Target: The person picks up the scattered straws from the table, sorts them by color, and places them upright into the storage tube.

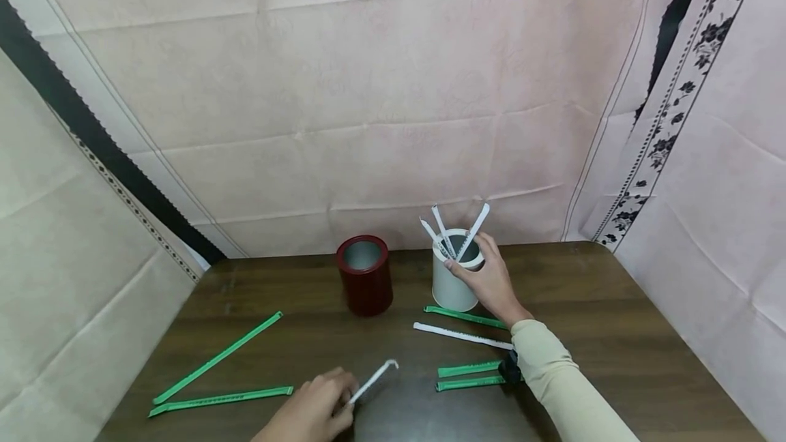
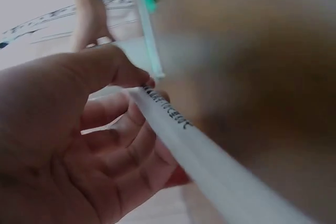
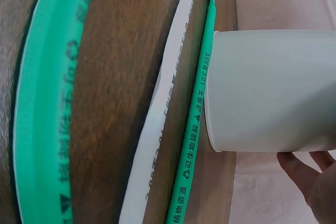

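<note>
white cup (image 1: 447, 286): standing on the worktop (image 1: 408, 292), holding three white straws (image 1: 478, 222); right hand (image 1: 490, 283) gripping its rim. held white straw (image 1: 373, 380): slanting, front-left of the cup, left hand (image 1: 314, 404) pinching it. green straw (image 1: 463, 317): lying by the cup's foot. risk: cup possibly tipping, should the right hand be tugging sideways.

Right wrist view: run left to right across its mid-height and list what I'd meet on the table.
Broad-looking green strip with black print → long white strip with black print → thinner-looking green strip with black print → white cylindrical container.
</note>
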`<control>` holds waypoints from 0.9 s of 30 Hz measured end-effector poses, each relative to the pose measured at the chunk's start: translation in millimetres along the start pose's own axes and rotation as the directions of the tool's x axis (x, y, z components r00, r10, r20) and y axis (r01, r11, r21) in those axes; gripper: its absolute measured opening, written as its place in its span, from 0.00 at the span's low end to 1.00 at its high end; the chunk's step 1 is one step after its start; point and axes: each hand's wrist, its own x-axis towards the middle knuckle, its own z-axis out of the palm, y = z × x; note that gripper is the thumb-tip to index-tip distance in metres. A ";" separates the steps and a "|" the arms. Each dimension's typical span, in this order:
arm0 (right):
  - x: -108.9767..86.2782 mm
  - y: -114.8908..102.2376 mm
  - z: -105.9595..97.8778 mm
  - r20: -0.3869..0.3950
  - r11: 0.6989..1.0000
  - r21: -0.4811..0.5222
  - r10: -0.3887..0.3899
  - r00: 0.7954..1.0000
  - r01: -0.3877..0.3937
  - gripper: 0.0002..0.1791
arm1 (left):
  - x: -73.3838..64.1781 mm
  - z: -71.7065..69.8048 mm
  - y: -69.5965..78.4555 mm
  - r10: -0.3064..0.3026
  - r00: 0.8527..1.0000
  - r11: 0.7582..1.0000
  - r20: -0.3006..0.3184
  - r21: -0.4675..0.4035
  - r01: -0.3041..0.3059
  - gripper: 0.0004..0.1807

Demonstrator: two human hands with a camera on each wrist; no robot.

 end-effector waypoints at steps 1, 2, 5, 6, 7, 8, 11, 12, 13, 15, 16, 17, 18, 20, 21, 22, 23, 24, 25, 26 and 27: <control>-0.3 0.0 -0.6 0.000 1.000 -0.001 -0.001 1.000 0.001 0.42 | 4.0 -4.4 4.4 0.009 0.999 1.000 -0.043 -0.006 -0.009 0.06; -0.4 0.1 -1.0 -0.002 1.000 -0.002 0.002 1.000 -0.002 0.42 | 8.8 -9.2 9.3 0.018 0.996 1.000 -0.091 -0.012 -0.019 0.06; -0.7 -0.7 -2.3 -0.005 1.000 -0.005 0.000 1.000 0.000 0.42 | 25.5 -25.3 24.1 0.052 0.972 0.998 -0.231 -0.027 -0.060 0.08; -0.9 -1.0 -2.4 -0.008 1.000 -0.007 0.002 1.000 -0.002 0.41 | 31.7 -31.1 28.7 0.067 0.959 0.996 -0.275 -0.032 -0.079 0.08; -1.1 -1.2 -2.4 -0.009 1.000 -0.006 0.002 1.000 -0.002 0.41 | 38.4 -37.2 33.4 0.080 0.945 0.994 -0.316 -0.041 -0.098 0.09; -1.3 -1.5 -2.0 -0.009 1.000 -0.005 0.003 1.000 -0.003 0.41 | 45.1 -44.1 38.8 0.082 0.933 0.992 -0.349 -0.064 -0.111 0.09; -2.0 -1.6 0.6 -0.006 1.000 -0.002 0.003 1.000 -0.003 0.41 | 65.1 -67.3 56.6 0.088 0.891 0.981 -0.444 -0.116 -0.155 0.08; -2.2 -1.6 1.6 -0.002 1.000 0.000 0.003 1.000 -0.003 0.41 | 72.1 -75.4 63.0 0.095 0.871 0.975 -0.482 -0.131 -0.179 0.08; -2.4 -1.3 2.5 0.002 1.000 0.000 0.004 1.000 -0.004 0.41 | 79.5 -83.1 69.5 0.097 0.852 0.970 -0.515 -0.143 -0.197 0.07; -2.9 -0.8 3.7 0.005 1.000 0.002 0.007 1.000 -0.007 0.41 | 95.3 -97.0 82.1 0.119 0.807 0.954 -0.579 -0.158 -0.255 0.07; -3.2 -0.5 3.9 0.004 1.000 0.001 0.008 1.000 -0.008 0.42 | 104.1 -102.9 88.5 0.131 0.786 0.943 -0.604 -0.170 -0.288 0.08; -3.6 -0.4 3.8 0.003 1.000 0.003 0.009 1.000 -0.009 0.41 | 112.8 -108.3 95.4 0.143 0.768 0.927 -0.624 -0.188 -0.325 0.08; -3.8 -0.2 3.5 -0.001 1.000 0.003 0.008 1.000 -0.008 0.41 | 121.9 -112.8 101.8 0.151 0.753 0.911 -0.641 -0.205 -0.357 0.09; -4.2 0.6 2.5 -0.006 1.000 0.002 0.005 1.000 -0.005 0.41 | 139.6 -119.5 114.0 0.165 0.731 0.882 -0.662 -0.232 -0.409 0.11; -4.1 0.8 2.1 -0.005 1.000 0.001 0.004 1.000 -0.004 0.41 | 147.9 -121.9 120.0 0.165 0.726 0.869 -0.668 -0.249 -0.427 0.11; -4.0 1.1 1.7 -0.004 1.000 0.001 0.004 1.000 -0.004 0.41 | 155.7 -123.7 125.6 0.162 0.723 0.857 -0.672 -0.267 -0.440 0.11; -3.8 1.3 1.5 -0.001 1.000 0.003 0.005 1.000 -0.005 0.41 | 163.0 -124.7 130.5 0.159 0.719 0.850 -0.677 -0.276 -0.449 0.12; -3.4 1.5 1.4 0.001 1.000 0.002 0.007 1.000 -0.007 0.42 | 170.3 -124.9 134.3 0.155 0.715 0.847 -0.682 -0.281 -0.451 0.12; -3.1 1.2 1.4 0.003 1.000 0.002 0.010 1.000 -0.010 0.42 | 177.1 -124.4 137.6 0.150 0.714 0.846 -0.684 -0.285 -0.451 0.11; -2.7 1.0 1.3 0.003 1.000 0.000 0.011 1.000 -0.011 0.42 | 184.0 -122.9 140.0 0.147 0.713 0.846 -0.686 -0.286 -0.450 0.11; -2.4 0.6 1.3 0.003 1.000 -0.002 0.012 1.000 -0.012 0.42 | 190.4 -120.5 141.5 0.147 0.713 0.845 -0.686 -0.287 -0.450 0.12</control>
